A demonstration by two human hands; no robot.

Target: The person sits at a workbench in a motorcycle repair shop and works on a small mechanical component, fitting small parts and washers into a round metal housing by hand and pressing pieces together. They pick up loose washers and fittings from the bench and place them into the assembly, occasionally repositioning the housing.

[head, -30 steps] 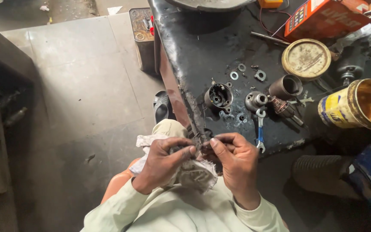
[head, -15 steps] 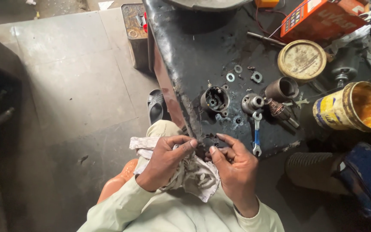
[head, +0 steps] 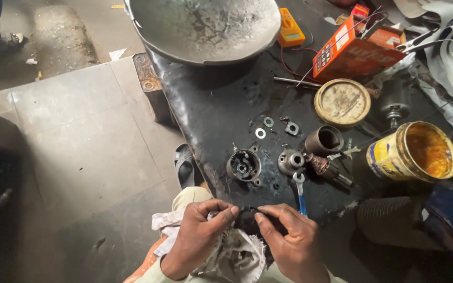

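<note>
Since the earlier pictures the view has tipped up: the large grey metal bowl now shows at the head of the black bench, and both hands have slid toward the lower edge.

Left hand: closed in a pinch on a small dark part, a soiled white rag bunched beneath it on the lap.
Right hand: fingertips clamped on the same part, hands meeting at it just off the bench's near edge.
Black sandal on the floor beside the bench.
Round motor end housing; washers; grey end cap; blue-handled spanner; dark cylinder sleeve; round tin lid; orange box; open yellow tin.
</note>
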